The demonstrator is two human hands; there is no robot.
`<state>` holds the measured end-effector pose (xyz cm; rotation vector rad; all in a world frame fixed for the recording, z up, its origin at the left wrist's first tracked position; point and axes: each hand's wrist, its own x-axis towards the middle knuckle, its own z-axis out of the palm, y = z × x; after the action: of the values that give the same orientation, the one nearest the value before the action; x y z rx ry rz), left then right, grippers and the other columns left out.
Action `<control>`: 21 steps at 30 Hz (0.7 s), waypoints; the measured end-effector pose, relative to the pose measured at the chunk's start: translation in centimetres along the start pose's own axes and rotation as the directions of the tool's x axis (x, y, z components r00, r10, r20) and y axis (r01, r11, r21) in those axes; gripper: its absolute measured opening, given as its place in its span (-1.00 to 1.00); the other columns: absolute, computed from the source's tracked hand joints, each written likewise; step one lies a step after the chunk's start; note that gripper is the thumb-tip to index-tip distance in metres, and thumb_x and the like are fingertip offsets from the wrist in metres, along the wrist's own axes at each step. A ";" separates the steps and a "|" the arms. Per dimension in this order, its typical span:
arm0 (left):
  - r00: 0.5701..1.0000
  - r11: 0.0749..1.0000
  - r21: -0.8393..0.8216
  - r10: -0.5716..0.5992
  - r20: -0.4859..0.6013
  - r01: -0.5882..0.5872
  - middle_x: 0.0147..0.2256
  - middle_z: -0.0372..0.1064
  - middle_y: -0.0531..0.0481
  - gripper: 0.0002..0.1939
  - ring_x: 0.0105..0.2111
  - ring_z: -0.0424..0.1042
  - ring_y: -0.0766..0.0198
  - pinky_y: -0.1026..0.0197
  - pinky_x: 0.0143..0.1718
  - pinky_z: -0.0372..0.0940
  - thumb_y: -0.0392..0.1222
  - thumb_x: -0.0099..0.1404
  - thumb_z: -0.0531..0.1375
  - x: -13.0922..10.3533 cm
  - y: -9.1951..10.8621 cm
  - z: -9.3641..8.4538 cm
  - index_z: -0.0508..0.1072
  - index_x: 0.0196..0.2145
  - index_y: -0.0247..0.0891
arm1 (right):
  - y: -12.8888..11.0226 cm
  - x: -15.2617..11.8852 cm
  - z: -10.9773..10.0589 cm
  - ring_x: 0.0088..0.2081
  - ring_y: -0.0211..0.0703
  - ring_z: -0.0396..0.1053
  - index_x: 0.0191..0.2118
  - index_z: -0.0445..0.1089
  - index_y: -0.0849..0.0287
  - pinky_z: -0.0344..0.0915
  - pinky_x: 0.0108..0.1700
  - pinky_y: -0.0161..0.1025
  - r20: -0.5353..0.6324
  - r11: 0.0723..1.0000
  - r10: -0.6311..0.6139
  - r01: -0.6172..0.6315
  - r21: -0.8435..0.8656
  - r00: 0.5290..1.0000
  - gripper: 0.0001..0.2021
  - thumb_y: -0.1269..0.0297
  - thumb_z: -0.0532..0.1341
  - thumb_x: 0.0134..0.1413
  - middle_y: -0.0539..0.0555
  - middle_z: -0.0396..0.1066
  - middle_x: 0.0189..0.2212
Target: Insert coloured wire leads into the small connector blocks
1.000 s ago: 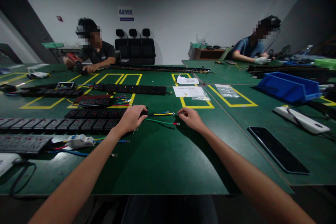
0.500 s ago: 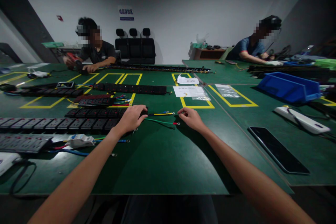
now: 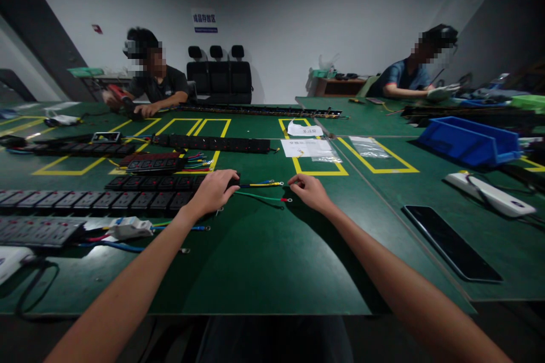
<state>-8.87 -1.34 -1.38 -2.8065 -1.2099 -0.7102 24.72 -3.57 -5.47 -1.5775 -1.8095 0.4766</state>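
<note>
The left hand [image 3: 215, 186] is hiding part of a black socket strip [image 3: 157, 183], the view's left edge is cutting off a longer strip [image 3: 106, 202], and print on a white sheet [image 3: 296, 148] is looking too small to read.

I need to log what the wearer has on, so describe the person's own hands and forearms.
The left hand and right hand are both ungloved. The left forearm and right forearm are bare down to the picture's edge, with no sleeve showing. No watch, bracelet, ring, cable or marking can be made out on either.
</note>
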 end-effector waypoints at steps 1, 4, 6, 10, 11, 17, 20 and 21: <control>1.000 1.000 0.001 0.000 0.000 0.000 0.05 0.47 -0.15 -0.81 0.05 0.44 -0.01 -0.10 0.08 0.29 -0.12 0.45 0.19 0.0 0.0 0.0 0.37 -0.04 -0.20 | 0.0 0.0 0.0 -0.42 -0.19 0.41 -0.25 0.54 0.10 0.17 -0.38 -0.29 0.001 1.000 0.001 -0.001 0.001 1.000 -0.81 0.28 0.18 0.09 -0.02 0.52 -0.44; 1.000 1.000 0.006 0.000 -0.003 0.000 0.05 0.47 -0.16 -0.81 0.05 0.44 -0.01 -0.10 0.08 0.29 -0.11 0.45 0.19 0.0 -0.1 0.1 0.38 -0.03 -0.20 | -0.1 0.0 0.0 -0.41 -0.19 0.42 -0.24 0.54 0.10 0.18 -0.38 -0.29 0.003 1.000 0.004 -0.004 0.000 1.000 -0.81 0.28 0.18 0.09 -0.02 0.52 -0.43; 1.000 1.000 0.013 0.001 -0.006 -0.001 0.04 0.47 -0.16 -0.81 0.04 0.45 -0.01 -0.10 0.07 0.30 -0.11 0.44 0.19 0.0 0.0 0.1 0.38 -0.04 -0.20 | -0.1 0.0 0.0 -0.40 -0.18 0.42 -0.24 0.54 0.10 0.18 -0.37 -0.29 0.006 1.000 0.004 -0.004 -0.006 1.000 -0.81 0.28 0.18 0.09 -0.01 0.53 -0.42; 1.000 1.000 0.020 0.008 -0.013 -0.008 0.03 0.47 -0.16 -0.81 0.03 0.45 -0.01 -0.09 0.07 0.29 -0.13 0.44 0.19 0.0 0.2 0.0 0.37 -0.04 -0.20 | -0.1 0.0 0.0 -0.39 -0.18 0.42 -0.25 0.54 0.09 0.20 -0.34 -0.29 0.002 1.000 -0.001 0.001 -0.020 1.000 -0.82 0.28 0.18 0.09 -0.01 0.53 -0.42; 1.000 1.000 0.019 0.009 -0.013 -0.009 0.03 0.47 -0.16 -0.82 0.03 0.45 -0.01 -0.09 0.07 0.29 -0.13 0.43 0.19 0.0 0.2 0.0 0.37 -0.05 -0.20 | -0.1 0.0 0.0 -0.39 -0.18 0.42 -0.25 0.54 0.09 0.20 -0.34 -0.29 0.000 1.000 0.000 0.000 -0.022 1.000 -0.82 0.28 0.18 0.09 -0.01 0.53 -0.43; 1.000 1.000 0.010 0.005 -0.007 -0.005 0.03 0.47 -0.16 -0.81 0.03 0.45 0.00 -0.09 0.06 0.29 -0.12 0.44 0.19 0.0 0.2 -0.1 0.37 -0.04 -0.20 | -0.2 0.0 -0.1 -0.40 -0.19 0.42 -0.25 0.54 0.09 0.19 -0.36 -0.29 0.003 1.000 0.011 -0.011 -0.026 1.000 -0.81 0.29 0.17 0.10 -0.03 0.51 -0.44; 1.000 1.000 0.002 0.003 -0.007 -0.003 0.03 0.47 -0.15 -0.81 0.03 0.45 0.00 -0.09 0.07 0.29 -0.11 0.44 0.18 0.0 0.2 -0.1 0.38 -0.04 -0.19 | -0.3 0.0 -0.1 -0.39 -0.19 0.42 -0.25 0.54 0.09 0.21 -0.34 -0.29 0.003 0.999 0.009 -0.009 -0.031 1.000 -0.82 0.30 0.18 0.10 -0.02 0.52 -0.44; 1.000 1.000 0.000 0.003 -0.006 -0.003 0.03 0.47 -0.15 -0.81 0.03 0.45 -0.01 -0.09 0.07 0.28 -0.10 0.44 0.17 0.0 0.2 -0.1 0.38 -0.04 -0.19 | -0.3 -0.1 -0.1 -0.39 -0.19 0.42 -0.25 0.54 0.09 0.21 -0.33 -0.29 0.003 0.999 0.009 -0.009 -0.033 1.000 -0.82 0.30 0.18 0.09 -0.03 0.51 -0.44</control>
<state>-8.75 -1.50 -1.26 -2.8031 -1.2045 -0.7183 24.60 -3.69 -5.22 -1.6086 -1.8215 0.4562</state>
